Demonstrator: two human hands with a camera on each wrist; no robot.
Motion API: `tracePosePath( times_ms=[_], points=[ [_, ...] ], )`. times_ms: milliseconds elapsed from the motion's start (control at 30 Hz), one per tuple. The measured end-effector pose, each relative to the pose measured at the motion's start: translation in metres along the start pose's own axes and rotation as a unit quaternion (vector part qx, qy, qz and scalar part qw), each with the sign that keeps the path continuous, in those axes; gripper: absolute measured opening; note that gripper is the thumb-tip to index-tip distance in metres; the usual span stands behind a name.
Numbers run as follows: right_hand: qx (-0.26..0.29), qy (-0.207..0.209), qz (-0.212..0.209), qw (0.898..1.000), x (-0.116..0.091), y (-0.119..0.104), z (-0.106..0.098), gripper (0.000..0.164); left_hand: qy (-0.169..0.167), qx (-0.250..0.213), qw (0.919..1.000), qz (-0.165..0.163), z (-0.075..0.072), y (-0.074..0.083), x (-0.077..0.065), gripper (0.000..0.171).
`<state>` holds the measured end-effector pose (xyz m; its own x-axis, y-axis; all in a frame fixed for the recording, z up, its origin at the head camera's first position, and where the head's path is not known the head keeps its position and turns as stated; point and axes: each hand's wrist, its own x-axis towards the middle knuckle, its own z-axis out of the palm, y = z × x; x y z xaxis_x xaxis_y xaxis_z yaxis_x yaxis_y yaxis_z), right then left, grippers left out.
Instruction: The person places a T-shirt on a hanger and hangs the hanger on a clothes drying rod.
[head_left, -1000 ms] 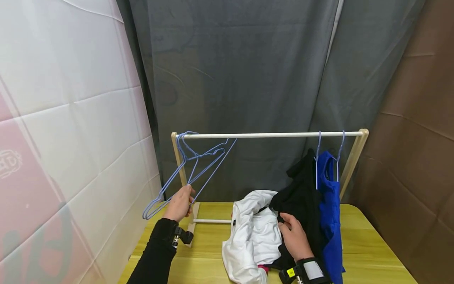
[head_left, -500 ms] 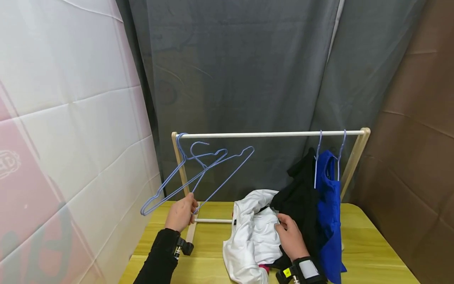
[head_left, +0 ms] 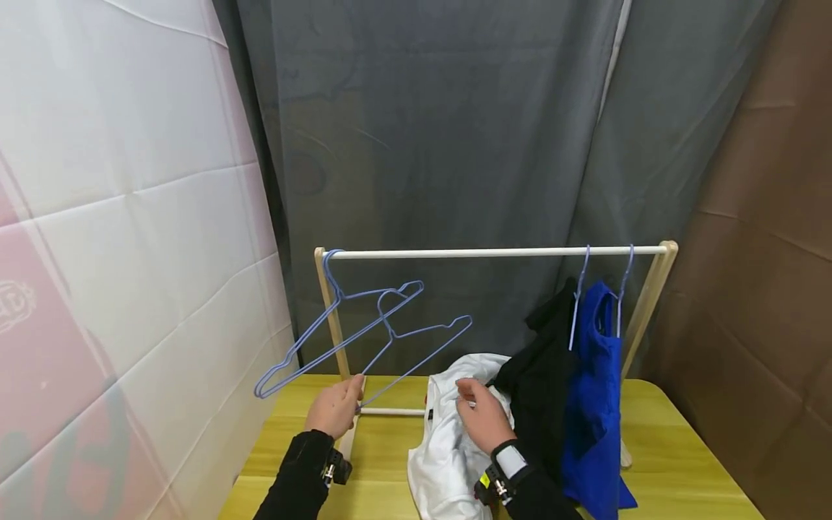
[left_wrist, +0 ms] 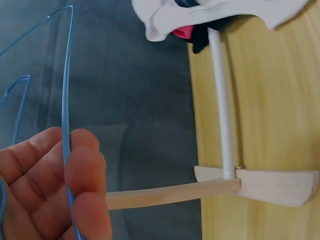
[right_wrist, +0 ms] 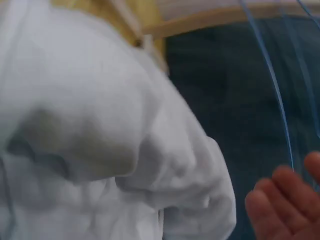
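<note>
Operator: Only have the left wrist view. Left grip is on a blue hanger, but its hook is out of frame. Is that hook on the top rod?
Observer: No. Head view shows the hook of the hanger in the left grip off the top rod.

Operator: Any clothes hung up there?

Observer: Two, toward the right end: a black garment and a blue garment.

Operator: And the right grip?

Observer: In front of the white garment in the head view. Can't tell if it touches the cloth.
</note>
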<state>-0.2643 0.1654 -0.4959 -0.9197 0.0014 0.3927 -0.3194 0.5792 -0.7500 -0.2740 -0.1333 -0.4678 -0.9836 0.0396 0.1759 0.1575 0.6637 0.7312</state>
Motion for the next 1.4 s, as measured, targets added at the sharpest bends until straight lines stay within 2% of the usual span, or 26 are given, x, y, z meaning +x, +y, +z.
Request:
tracePosePath(
  times_ms=[100, 200, 333, 533, 767, 867, 967, 1033, 1133, 1267, 1400],
  points=[
    [-0.044, -0.049, -0.042, 0.997, 0.015, -0.005, 0.013, 0.029, 0.003, 0.019, 0.9998, 0.008, 0.003, -0.004, 0.002, 0.057],
    [-0.101, -0.083, -0.074, 0.989, 0.031, -0.007, 0.023, 0.028, 0.013, 0.044, 0.9988, 0.018, 0.005, -0.005, 0.004, 0.057],
    [-0.159, -0.118, -0.087, 0.976, 0.051, -0.005, 0.033, 0.031, 0.030, 0.068, 0.9967, 0.035, 0.008, -0.004, 0.005, 0.059],
    [-0.235, -0.154, -0.063, 0.958, 0.063, 0.010, 0.038, 0.038, 0.015, 0.071, 0.9962, 0.049, 0.021, 0.001, 0.002, 0.059],
    [-0.297, -0.158, -0.073, 0.939, 0.062, 0.031, 0.038, 0.064, 0.013, 0.069, 0.9961, 0.054, 0.033, 0.009, -0.003, 0.056],
    [-0.313, -0.179, -0.039, 0.932, 0.056, 0.041, 0.036, 0.062, 0.008, 0.070, 0.9962, 0.050, 0.037, 0.010, -0.007, 0.056],
    [-0.325, -0.200, -0.010, 0.924, 0.050, 0.048, 0.032, 0.049, 0.001, 0.071, 0.9963, 0.050, 0.039, 0.009, -0.010, 0.058],
    [-0.319, -0.209, 0.006, 0.925, 0.046, 0.051, 0.028, 0.041, -0.004, 0.067, 0.9964, 0.053, 0.039, 0.008, -0.013, 0.059],
    [-0.289, -0.206, 0.024, 0.935, 0.045, 0.054, 0.021, 0.034, -0.011, 0.065, 0.9964, 0.055, 0.037, 0.007, -0.014, 0.060],
    [-0.251, -0.186, 0.052, 0.948, 0.048, 0.059, 0.010, 0.031, -0.017, 0.061, 0.9965, 0.056, 0.034, 0.007, -0.014, 0.060],
    [-0.235, -0.161, 0.069, 0.956, 0.053, 0.059, -0.001, 0.025, -0.023, 0.048, 0.9974, 0.048, 0.034, 0.005, -0.012, 0.055]
  ],
)
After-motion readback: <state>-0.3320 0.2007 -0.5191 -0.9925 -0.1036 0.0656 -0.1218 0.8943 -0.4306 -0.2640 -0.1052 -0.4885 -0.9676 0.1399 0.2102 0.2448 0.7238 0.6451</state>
